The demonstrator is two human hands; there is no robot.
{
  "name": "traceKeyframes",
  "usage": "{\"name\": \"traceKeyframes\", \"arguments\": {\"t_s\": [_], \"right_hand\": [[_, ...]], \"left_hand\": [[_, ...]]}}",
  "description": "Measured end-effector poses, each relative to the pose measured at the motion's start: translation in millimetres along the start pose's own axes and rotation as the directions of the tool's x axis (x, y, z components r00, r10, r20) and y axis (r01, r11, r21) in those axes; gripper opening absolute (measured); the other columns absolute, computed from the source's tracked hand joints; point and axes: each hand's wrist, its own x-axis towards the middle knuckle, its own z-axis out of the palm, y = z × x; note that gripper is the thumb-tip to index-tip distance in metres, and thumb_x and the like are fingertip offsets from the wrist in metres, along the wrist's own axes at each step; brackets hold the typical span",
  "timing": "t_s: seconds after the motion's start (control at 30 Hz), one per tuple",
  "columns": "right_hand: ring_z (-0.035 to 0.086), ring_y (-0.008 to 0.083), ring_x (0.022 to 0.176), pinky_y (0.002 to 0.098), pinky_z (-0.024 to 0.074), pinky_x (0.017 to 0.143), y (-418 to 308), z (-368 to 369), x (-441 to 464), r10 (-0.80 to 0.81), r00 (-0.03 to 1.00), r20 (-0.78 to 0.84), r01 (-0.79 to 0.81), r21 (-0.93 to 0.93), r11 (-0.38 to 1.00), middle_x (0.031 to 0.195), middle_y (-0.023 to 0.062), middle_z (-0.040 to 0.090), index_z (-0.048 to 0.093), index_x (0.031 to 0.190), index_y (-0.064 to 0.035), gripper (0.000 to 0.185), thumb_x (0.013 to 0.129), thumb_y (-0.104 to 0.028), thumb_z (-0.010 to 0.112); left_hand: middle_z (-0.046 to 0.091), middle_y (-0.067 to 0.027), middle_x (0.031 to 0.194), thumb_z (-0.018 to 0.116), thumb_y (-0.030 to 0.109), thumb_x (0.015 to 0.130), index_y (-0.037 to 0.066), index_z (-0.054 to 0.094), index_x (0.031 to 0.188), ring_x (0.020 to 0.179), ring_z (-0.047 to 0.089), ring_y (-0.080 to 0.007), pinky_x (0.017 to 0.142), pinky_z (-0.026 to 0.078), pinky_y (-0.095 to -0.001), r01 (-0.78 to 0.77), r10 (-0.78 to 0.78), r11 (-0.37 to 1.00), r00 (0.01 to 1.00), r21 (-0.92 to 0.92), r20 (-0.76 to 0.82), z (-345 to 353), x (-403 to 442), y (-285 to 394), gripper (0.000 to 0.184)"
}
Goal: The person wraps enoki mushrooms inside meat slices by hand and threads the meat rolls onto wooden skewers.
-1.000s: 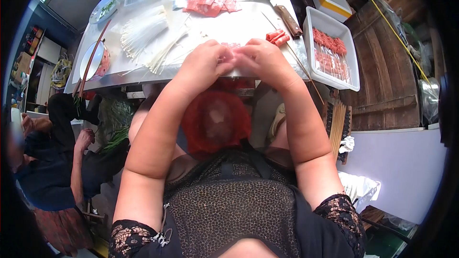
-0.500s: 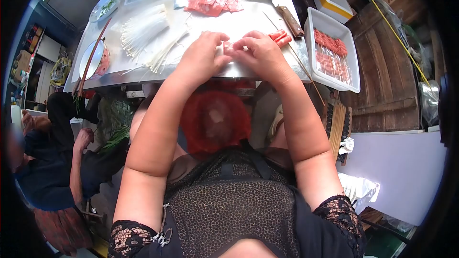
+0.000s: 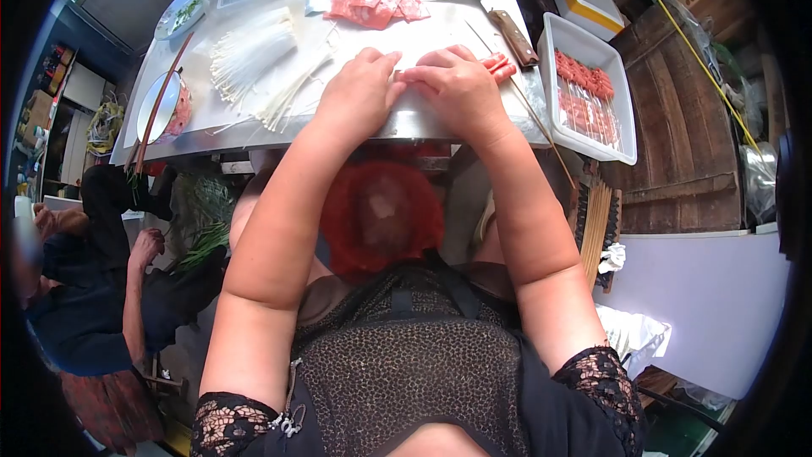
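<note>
At the table's near edge, my left hand [image 3: 362,93] and my right hand [image 3: 459,91] face each other, thumbs and fingers pinched together. The thin pink meat slice between their fingertips is almost wholly hidden now. Several red meat rolls [image 3: 501,68] lie just beyond my right hand, close to a thin skewer [image 3: 531,106]. To the left are white enoki mushrooms [image 3: 252,55] spread over the white tabletop [image 3: 317,68]. A stack of flat meat slices [image 3: 375,2] rests farther back.
A wooden-handled knife [image 3: 512,38] lies at the table's right. Beside it, a white bin [image 3: 629,131] holds skewered meat. Chopsticks [image 3: 161,106] cross a bowl [image 3: 159,118] at left. A seated person [image 3: 93,288] is at the lower left; bundled skewers [image 3: 597,224] stand at right.
My fingers have closed further around the meat slice, which showed between them before. My right hand has turned slightly, its knuckles more upward.
</note>
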Motion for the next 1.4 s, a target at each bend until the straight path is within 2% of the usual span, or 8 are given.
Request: {"name": "traceKeyframes", "arguments": {"t_s": [0.3,0.4,0.5,0.73,0.87,0.93,1.23,1.4], "right_hand": [[0.062,0.0275,0.087,0.0403,0.0525,0.081,2.1,14.9,6.2,0.008,1.0,0.014,-0.004,-0.212,0.977,0.084,0.0069,0.066,0.071,0.099,-0.011,0.019,0.082,-0.013,0.064],[0.065,0.0257,0.087,0.0369,0.0534,0.082,-5.4,13.8,8.4,0.137,0.991,0.01,-0.135,-0.126,0.983,0.088,0.0105,0.069,0.071,0.106,-0.0071,0.023,0.084,-0.011,0.066],[0.066,0.0137,0.095,0.0266,0.0526,0.087,-12.5,9.0,7.6,0.517,0.82,0.248,-0.528,0.676,0.513,0.105,0.014,0.072,0.064,0.126,0.0007,0.037,0.09,-0.009,0.067],[0.065,0.0122,0.099,0.0267,0.0518,0.089,-33.3,0.0,-2.0,0.532,0.788,0.31,-0.472,0.859,0.199,0.112,0.0097,0.07,0.061,0.126,0.0064,0.038,0.095,-0.015,0.065],[0.065,0.0161,0.099,0.0293,0.0508,0.09,-35.0,-22.3,-10.2,0.479,0.839,0.259,-0.495,0.729,0.474,0.113,0.0118,0.07,0.064,0.126,0.0002,0.038,0.094,-0.02,0.068],[0.064,0.0239,0.097,0.0369,0.0512,0.088,-21.2,-43.9,-18.0,0.352,0.935,-0.034,-0.346,0.121,0.93,0.107,0.0123,0.07,0.067,0.12,-0.0034,0.038,0.089,-0.025,0.071],[0.062,0.0328,0.089,0.0446,0.0524,0.079,23.5,-84.6,-75.9,0.46,0.883,0.097,-0.336,-0.555,0.761,0.092,0.013,0.063,0.069,0.102,-0.0081,0.018,0.085,-0.013,0.066],[0.062,0.0334,0.081,0.0449,0.0526,0.073,-18.0,-80.8,-89.9,0.354,0.933,0.057,-0.291,-0.457,0.841,0.091,0.013,0.06,0.069,0.105,-0.0082,0.022,0.083,-0.006,0.066]], "left_hand": [[0.059,-0.0135,0.119,0.073,0.018,0.087,0.002,0.051,0.137,0.086,0.065,-0.0198,0.079,0.054,-0.034,0.138,-0.16,0.961,0.984,-0.238,-0.075,6.7,-4.5,-5.1,0.057],[0.061,-0.0081,0.111,0.073,0.018,0.09,-0.001,0.053,0.133,0.076,0.061,-0.0099,0.067,0.053,-0.0257,0.288,-0.352,0.752,0.936,-0.593,0.009,7.6,-5.6,1.7,0.052],[0.063,0.0001,0.096,0.069,0.019,0.094,0.004,0.06,0.124,0.072,0.059,-0.0062,0.058,0.051,-0.0202,0.386,-0.307,0.062,0.885,-0.921,0.35,-0.6,-7.7,10.8,0.034],[0.064,0.0015,0.089,0.073,0.019,0.091,0.001,0.064,0.119,0.066,0.056,-0.0053,0.061,0.052,-0.0194,0.332,-0.342,-0.176,0.862,-0.927,0.374,2.9,-14.3,11.6,0.034],[0.068,-0.002,0.092,0.075,0.017,0.088,0.001,0.067,0.114,0.072,0.061,-0.0075,0.061,0.054,-0.0218,0.28,-0.345,-0.059,0.895,-0.958,0.283,-2.9,-15.2,11.3,0.031],[0.069,-0.0036,0.094,0.075,0.017,0.087,0.002,0.068,0.112,0.074,0.063,-0.0086,0.062,0.054,-0.0228,0.258,-0.403,0.04,0.888,-0.965,0.221,-7.7,-15.2,8.7,0.03],[0.069,-0.017,0.086,0.07,0.028,0.087,0.003,0.072,0.086,0.076,0.068,-0.0289,0.073,0.054,-0.0414,0.122,-0.15,0.979,0.972,-0.161,-0.18,-16.4,-18.2,-12.9,0.026],[0.065,-0.0205,0.085,0.069,0.032,0.088,0.003,0.075,0.085,0.079,0.065,-0.0381,0.074,0.052,-0.0457,0.143,-0.148,0.989,0.971,-0.037,-0.189,-6.0,-12.4,-22.1,0.03]]}}
